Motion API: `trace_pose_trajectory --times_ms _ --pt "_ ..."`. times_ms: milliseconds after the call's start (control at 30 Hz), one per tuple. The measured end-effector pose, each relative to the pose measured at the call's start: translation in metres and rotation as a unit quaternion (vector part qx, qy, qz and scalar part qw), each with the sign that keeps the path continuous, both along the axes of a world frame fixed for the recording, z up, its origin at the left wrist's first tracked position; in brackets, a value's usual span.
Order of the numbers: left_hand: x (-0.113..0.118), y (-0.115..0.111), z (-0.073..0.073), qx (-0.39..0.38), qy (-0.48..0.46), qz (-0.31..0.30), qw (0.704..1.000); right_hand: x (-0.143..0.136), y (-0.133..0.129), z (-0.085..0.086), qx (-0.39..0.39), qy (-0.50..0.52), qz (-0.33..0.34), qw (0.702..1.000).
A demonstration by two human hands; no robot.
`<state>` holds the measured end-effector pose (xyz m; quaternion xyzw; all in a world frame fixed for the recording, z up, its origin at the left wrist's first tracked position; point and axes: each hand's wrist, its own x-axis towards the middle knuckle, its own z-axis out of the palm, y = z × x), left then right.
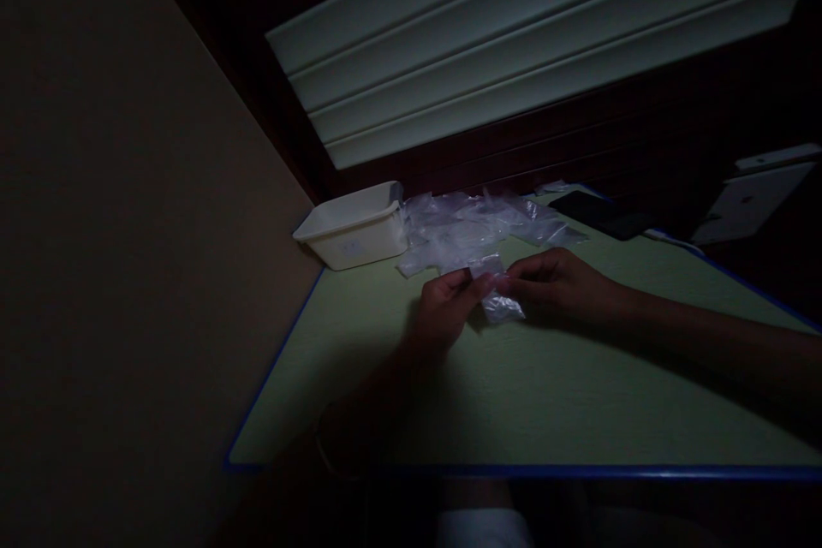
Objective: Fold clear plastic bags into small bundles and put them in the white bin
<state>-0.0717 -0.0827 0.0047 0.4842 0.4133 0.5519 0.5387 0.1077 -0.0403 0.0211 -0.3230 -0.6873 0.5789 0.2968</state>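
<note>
We see the left hand point(443, 308) reaching up from below and the right hand point(558, 282) coming in from the side, and both pinch one small plastic bag point(504, 306) between thumb and fingers, above the green table point(545, 394). This bag is clear and wrinkled (it shines white at its lower part), and it is just in front of the pile of plastic bags point(459, 227), to the right of the white bin point(360, 235).

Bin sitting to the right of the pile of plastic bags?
No, the white bin stands left of the pile of plastic bags, near the table's left edge.
</note>
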Motion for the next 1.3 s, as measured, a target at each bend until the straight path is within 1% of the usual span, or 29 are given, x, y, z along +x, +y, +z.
trace_pose_trajectory --times_ms 67,200,333,467,533,633,700,767,1000,1233,1300 --pt "0.000 0.001 -0.001 -0.009 0.003 0.009 1.000 -0.001 -0.003 0.000 -0.011 -0.022 0.031 0.999" --pt "0.000 0.001 -0.003 -0.005 0.023 0.025 0.999 -0.002 -0.005 -0.003 0.008 -0.047 0.067 0.997" --pt "0.002 0.000 -0.003 0.012 0.023 0.011 1.000 -0.001 -0.003 -0.007 0.016 -0.035 0.089 0.995" --pt "0.005 -0.002 -0.001 0.034 0.037 -0.009 0.999 -0.003 -0.002 -0.009 0.037 -0.050 0.103 0.993" --pt "0.005 -0.003 -0.001 0.025 0.040 -0.021 0.999 -0.004 -0.003 -0.009 0.039 -0.050 0.110 0.992" --pt "0.006 -0.005 -0.001 -0.026 0.037 -0.045 0.998 -0.005 -0.006 -0.007 0.015 -0.030 0.155 0.987" --pt "0.005 -0.005 0.000 -0.048 0.030 -0.046 0.997 -0.005 -0.008 -0.004 -0.010 -0.018 0.195 0.981" --pt "0.003 -0.004 0.000 -0.048 0.023 -0.029 0.998 -0.004 -0.008 -0.003 -0.024 -0.014 0.219 0.975" --pt "-0.005 0.001 0.005 -0.026 -0.009 0.023 0.999 -0.001 -0.004 -0.006 -0.069 -0.018 0.254 0.965" --pt "-0.006 0.001 0.007 -0.019 -0.050 0.022 0.998 0.004 0.004 -0.007 -0.090 -0.041 0.294 0.951" --pt "-0.006 0.000 0.009 -0.013 -0.065 0.022 0.998 0.005 0.005 -0.005 -0.096 -0.039 0.292 0.951"
